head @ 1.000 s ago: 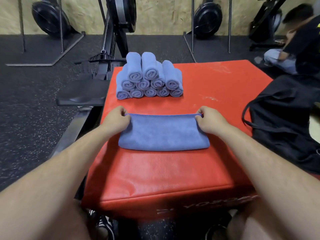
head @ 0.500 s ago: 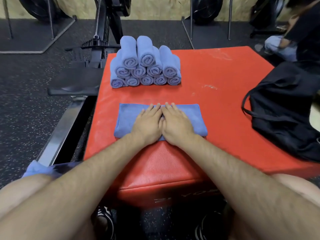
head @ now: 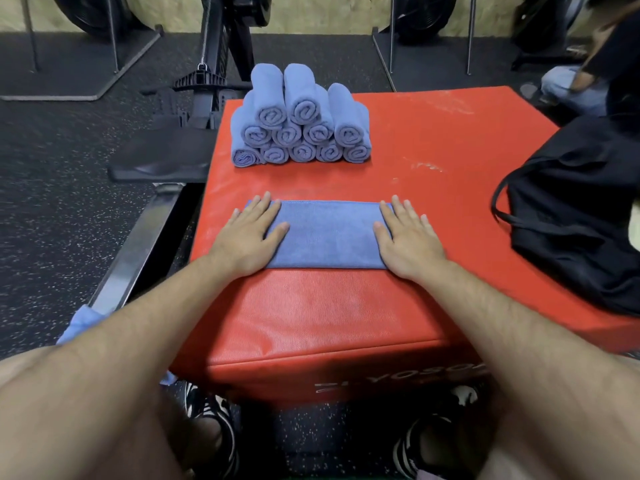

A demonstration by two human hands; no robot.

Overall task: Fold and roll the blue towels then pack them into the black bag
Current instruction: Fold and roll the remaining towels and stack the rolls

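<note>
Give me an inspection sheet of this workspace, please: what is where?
Surface: red padded box.
Job's things: folded blue towel flat near the front; pile of rolled towels behind it; black bag at the right edge.
Clutter: blue cloth by the left leg.
Grippers: left hand and right hand, fingers straight, pressing the towel's ends.
Cables: nothing seen.
Surroundings: rowing machines, speckled floor, seated person far right.
</note>
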